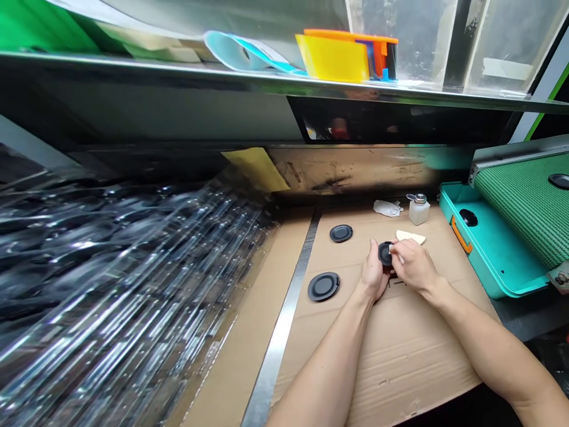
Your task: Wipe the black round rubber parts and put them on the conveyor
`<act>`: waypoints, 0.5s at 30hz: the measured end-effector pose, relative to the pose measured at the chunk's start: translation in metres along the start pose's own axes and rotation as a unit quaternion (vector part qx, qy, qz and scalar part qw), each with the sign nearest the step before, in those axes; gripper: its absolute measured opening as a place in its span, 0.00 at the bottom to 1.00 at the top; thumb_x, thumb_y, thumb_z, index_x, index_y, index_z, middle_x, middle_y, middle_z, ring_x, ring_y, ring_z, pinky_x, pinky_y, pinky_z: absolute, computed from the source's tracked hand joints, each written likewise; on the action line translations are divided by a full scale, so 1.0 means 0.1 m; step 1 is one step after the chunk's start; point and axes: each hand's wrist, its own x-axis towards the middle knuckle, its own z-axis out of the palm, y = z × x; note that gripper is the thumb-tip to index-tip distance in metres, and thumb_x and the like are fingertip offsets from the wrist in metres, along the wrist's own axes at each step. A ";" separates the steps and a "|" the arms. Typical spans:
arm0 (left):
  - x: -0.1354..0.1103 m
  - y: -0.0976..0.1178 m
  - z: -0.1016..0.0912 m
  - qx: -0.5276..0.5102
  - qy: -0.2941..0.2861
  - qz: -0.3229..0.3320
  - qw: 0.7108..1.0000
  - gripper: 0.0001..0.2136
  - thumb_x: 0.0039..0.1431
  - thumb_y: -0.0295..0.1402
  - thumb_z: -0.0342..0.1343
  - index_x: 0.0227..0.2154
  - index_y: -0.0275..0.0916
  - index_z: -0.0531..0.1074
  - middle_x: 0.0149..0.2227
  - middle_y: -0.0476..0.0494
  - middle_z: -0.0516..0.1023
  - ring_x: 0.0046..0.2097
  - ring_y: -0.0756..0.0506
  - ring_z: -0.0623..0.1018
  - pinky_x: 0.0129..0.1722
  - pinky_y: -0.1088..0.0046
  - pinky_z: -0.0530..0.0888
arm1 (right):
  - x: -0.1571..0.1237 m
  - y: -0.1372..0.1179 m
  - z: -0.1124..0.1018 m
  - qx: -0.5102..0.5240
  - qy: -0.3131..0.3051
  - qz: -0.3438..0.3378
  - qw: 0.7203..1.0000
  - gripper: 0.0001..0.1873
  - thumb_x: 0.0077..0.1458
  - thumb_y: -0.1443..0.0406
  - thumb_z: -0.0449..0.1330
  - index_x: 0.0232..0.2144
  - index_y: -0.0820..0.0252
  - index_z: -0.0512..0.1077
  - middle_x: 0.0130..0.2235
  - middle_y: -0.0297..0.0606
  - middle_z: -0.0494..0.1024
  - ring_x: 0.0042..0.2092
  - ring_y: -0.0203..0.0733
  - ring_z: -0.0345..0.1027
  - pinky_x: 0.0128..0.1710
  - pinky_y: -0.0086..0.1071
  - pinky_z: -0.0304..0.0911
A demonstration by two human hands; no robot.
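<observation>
My left hand (373,270) is wrapped round the edge of a round black plastic cover (384,254) and holds it up, tilted, above the cardboard. Against its face, my right hand (413,264) is closed in a pinch. A whitish bit shows at those fingertips, too small to name. Two more black covers lie flat to the left, a farther cover (341,233) and a nearer cover (323,286) with a small tab on its rim. Just beyond my right hand is a cream-coloured half-round pad (409,237). A small bottle (418,210) with a metal top stands behind it, beside a crumpled white cloth (387,207).
Stacked clear plastic trays (133,284) with black parts fill the left side, blurred. A metal strip (284,320) crosses the cardboard (377,367). At right, a teal bin (493,261) sits beneath a green conveyor belt (528,201). A shelf (249,80) overhangs the back.
</observation>
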 end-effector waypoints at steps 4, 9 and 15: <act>0.01 -0.02 0.01 0.001 0.004 0.008 1.000 0.26 0.66 0.55 0.49 0.39 0.35 0.78 0.31 0.41 0.81 0.40 0.42 0.81 0.38 0.70 0.75 | -0.02 -0.02 0.00 0.086 -0.018 -0.002 0.996 0.07 0.55 0.71 0.58 0.33 0.57 0.74 0.36 0.37 0.80 0.41 0.41 0.74 0.44 0.33 0.68; 0.02 0.01 -0.02 -0.009 0.028 0.009 1.000 0.26 0.65 0.55 0.50 0.41 0.34 0.78 0.30 0.42 0.81 0.34 0.44 0.80 0.33 0.71 0.74 | 0.00 0.02 -0.01 0.072 -0.017 -0.020 0.997 0.08 0.55 0.72 0.56 0.33 0.57 0.74 0.38 0.40 0.79 0.44 0.43 0.73 0.44 0.33 0.67; -0.01 0.06 0.00 -0.013 -0.020 -0.006 1.000 0.26 0.66 0.55 0.48 0.36 0.34 0.75 0.24 0.45 0.75 0.21 0.51 0.69 0.18 0.77 0.62 | 0.02 0.09 -0.09 0.055 0.035 0.042 0.997 0.07 0.56 0.70 0.57 0.33 0.56 0.74 0.36 0.38 0.79 0.40 0.42 0.73 0.43 0.33 0.67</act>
